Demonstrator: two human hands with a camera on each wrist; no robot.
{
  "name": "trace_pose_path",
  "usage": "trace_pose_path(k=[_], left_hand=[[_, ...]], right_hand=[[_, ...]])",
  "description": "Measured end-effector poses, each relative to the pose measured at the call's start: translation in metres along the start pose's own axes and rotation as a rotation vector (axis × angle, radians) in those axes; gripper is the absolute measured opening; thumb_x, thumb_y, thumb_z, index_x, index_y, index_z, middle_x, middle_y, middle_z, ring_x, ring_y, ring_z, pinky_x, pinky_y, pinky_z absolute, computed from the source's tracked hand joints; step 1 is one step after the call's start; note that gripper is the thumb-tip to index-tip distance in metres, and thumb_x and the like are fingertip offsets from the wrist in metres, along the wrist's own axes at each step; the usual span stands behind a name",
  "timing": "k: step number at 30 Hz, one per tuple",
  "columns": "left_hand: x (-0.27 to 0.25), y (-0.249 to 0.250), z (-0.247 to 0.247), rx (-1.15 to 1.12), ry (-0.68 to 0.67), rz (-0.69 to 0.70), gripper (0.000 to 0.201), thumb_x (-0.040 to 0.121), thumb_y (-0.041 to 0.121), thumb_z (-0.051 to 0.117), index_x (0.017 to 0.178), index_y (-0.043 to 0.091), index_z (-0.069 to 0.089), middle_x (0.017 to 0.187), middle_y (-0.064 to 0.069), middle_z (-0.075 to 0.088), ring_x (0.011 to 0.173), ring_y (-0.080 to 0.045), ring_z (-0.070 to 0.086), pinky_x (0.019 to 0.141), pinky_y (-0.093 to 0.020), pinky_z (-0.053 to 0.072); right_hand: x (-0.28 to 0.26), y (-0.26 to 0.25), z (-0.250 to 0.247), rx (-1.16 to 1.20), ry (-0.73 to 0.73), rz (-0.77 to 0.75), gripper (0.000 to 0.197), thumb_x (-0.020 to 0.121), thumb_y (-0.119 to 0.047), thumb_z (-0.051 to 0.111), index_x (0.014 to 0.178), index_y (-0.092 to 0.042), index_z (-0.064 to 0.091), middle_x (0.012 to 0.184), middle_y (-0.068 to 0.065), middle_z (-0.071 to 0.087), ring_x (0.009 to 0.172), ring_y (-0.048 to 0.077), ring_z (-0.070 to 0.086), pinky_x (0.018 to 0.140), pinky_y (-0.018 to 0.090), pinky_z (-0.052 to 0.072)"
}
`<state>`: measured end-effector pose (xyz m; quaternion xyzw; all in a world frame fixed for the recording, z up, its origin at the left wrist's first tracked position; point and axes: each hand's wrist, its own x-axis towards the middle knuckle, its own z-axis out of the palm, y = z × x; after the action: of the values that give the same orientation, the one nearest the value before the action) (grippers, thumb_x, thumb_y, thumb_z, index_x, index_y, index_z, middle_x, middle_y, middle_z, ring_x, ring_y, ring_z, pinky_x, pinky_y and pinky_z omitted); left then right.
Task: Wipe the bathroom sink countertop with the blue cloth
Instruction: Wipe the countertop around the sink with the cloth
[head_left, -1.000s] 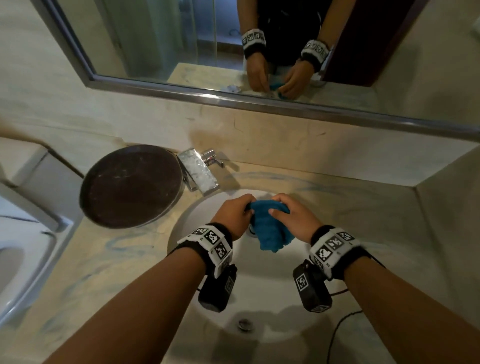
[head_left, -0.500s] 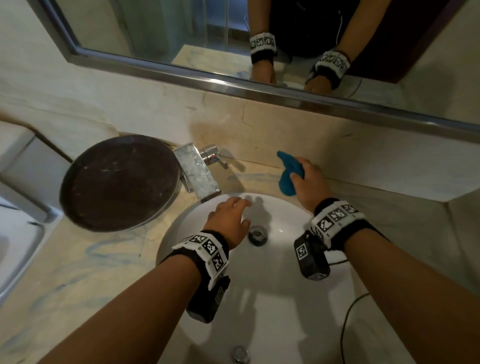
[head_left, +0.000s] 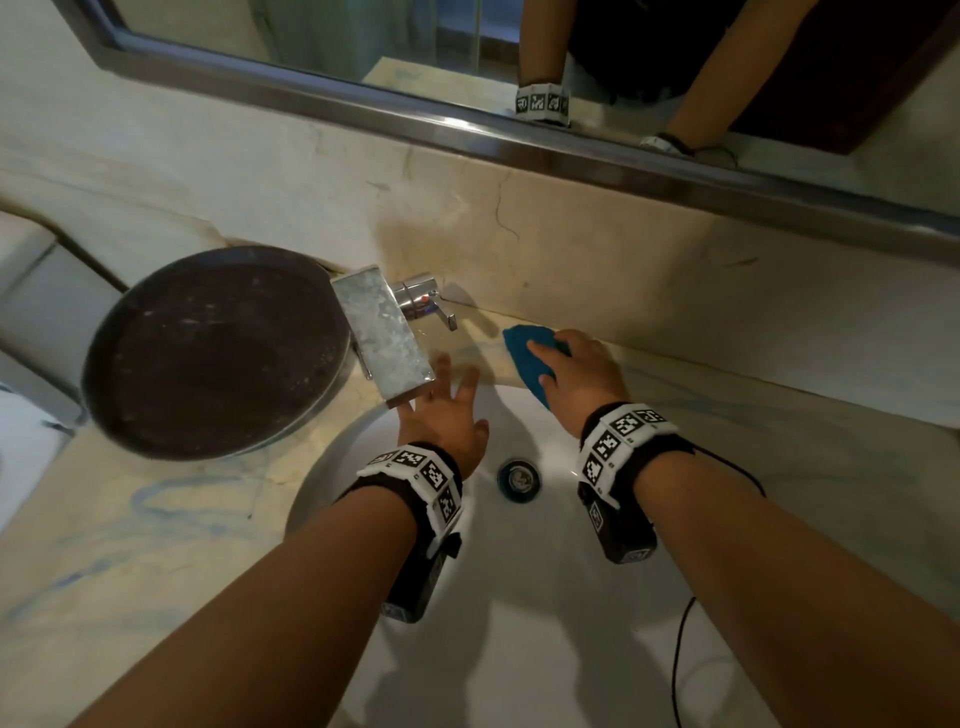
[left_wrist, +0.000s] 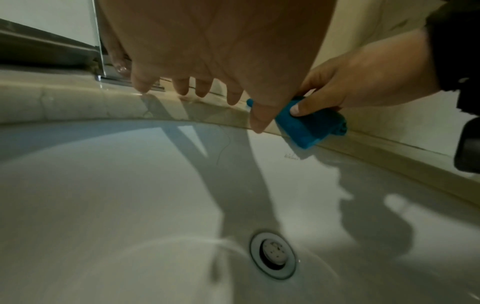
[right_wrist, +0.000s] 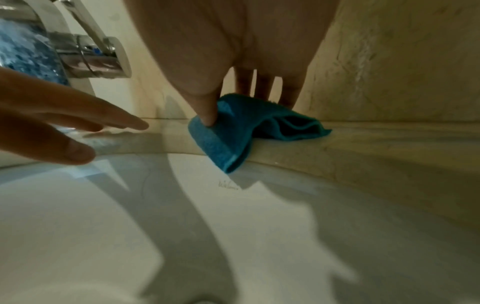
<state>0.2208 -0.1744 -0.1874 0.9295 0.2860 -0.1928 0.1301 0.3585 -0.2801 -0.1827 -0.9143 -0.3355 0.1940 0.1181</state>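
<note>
The blue cloth lies folded on the marble countertop behind the white sink basin, right of the faucet, with one end hanging over the basin's rim. My right hand grips it. In the right wrist view the thumb presses into the cloth and the fingers curl down behind it. My left hand hovers with fingers spread over the basin's far rim, just under the spout, and holds nothing. In the left wrist view the cloth sits against the back wall.
A dark round tray leans on the counter left of the faucet. The drain is in the basin between my wrists. A marble backsplash and a mirror rise behind. A black cable trails from my right wrist.
A second ago both hands held the cloth over the basin. The left hand let go, and the right carried the cloth back onto the counter. The left hand moved toward the spout.
</note>
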Motion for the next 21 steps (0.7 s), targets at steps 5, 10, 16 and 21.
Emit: trace_pose_path(k=[5,10,16,21], left_hand=[[0.002,-0.001,0.003,0.006,-0.011,0.009,0.069,0.097,0.045,0.031,0.148,0.028,-0.012,0.155,-0.009,-0.023,0.144,-0.032,-0.012,0.114,-0.059,0.005],[0.003,-0.001,0.003,0.019,0.005,0.011,0.069,0.096,0.046,0.033,0.149,0.030,-0.009,0.156,-0.007,-0.019,0.145,-0.033,-0.010,0.113,-0.061,0.005],[0.002,-0.007,0.004,0.014,0.065,0.031,0.070,0.094,0.037,0.042,0.150,0.026,0.001,0.158,-0.005,-0.011,0.146,-0.027,0.001,0.115,-0.056,0.009],[0.001,-0.010,0.007,-0.036,0.062,0.041,0.073,0.093,0.032,0.044,0.150,0.024,-0.002,0.157,-0.006,-0.015,0.146,-0.027,-0.007,0.117,-0.054,0.005]], right_hand=[[0.000,0.008,-0.001,0.287,0.204,0.187,0.018,0.089,-0.024,0.053,0.105,-0.016,0.058,0.115,0.009,0.049,0.107,0.031,0.051,0.086,0.035,0.043],[0.005,-0.004,-0.003,0.588,0.263,0.238,0.013,0.078,-0.021,0.059,0.075,-0.023,0.046,0.089,0.006,0.044,0.084,0.023,0.047,0.080,0.039,0.046],[0.019,-0.052,0.013,0.321,0.179,-0.185,0.018,0.087,-0.021,0.056,0.104,-0.024,0.055,0.118,0.005,0.047,0.105,0.023,0.051,0.093,0.038,0.045],[0.020,-0.044,0.020,-0.099,0.043,-0.313,0.051,0.093,-0.009,0.044,0.140,-0.030,0.037,0.152,-0.002,0.026,0.129,0.027,0.028,0.111,0.030,0.025]])
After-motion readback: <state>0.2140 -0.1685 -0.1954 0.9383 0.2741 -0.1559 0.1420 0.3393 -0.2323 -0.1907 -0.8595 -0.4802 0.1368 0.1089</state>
